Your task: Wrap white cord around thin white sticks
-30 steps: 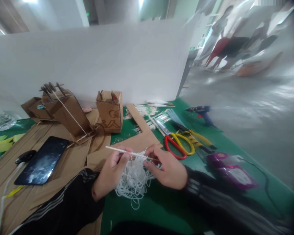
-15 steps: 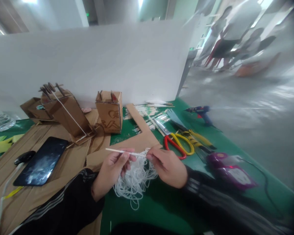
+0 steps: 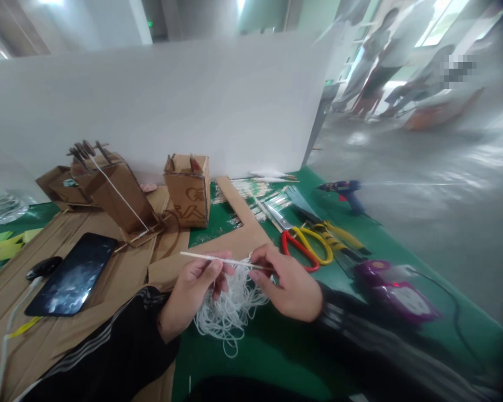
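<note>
A thin wooden stick (image 3: 195, 255), partly wound with white string, is pinched between thumb and fingers of my left hand (image 3: 201, 279). Its other end passes between the thumb and index finger of my right hand (image 3: 291, 285). Those two fingertips are a little apart, one above the stick and one below, while the hand stays curled at the string; how firmly it grips is partly hidden. Beneath both hands lies a loose tangle of white string (image 3: 226, 321) on the green tabletop.
Scissors with red and yellow handles (image 3: 302, 251), pliers (image 3: 347, 240), a glue gun (image 3: 343, 192) and a purple power strip (image 3: 406, 298) are on the right. Cardboard models (image 3: 188, 192) stand behind. A phone (image 3: 73, 273) lies left on cardboard. People (image 3: 385, 61) are in the background.
My right thumb and index finger have parted, and more of the stick's right end now shows between them. My left hand has hardly moved.
</note>
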Demonstrator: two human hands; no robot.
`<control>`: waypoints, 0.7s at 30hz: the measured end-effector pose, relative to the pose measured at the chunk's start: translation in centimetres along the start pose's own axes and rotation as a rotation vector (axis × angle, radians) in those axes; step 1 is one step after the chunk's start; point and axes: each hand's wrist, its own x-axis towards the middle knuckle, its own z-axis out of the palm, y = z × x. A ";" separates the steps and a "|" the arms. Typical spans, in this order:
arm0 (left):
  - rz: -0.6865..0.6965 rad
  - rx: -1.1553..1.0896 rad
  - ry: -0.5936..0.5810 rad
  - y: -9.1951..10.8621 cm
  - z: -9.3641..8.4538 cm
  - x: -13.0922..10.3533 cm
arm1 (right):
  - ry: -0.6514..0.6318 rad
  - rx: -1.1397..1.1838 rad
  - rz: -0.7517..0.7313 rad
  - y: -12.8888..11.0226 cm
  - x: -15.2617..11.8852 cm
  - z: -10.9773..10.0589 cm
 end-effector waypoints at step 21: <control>0.006 0.033 -0.011 -0.5 0.0 0.1 | -0.016 -0.012 -0.008 0.1 -0.1 0.1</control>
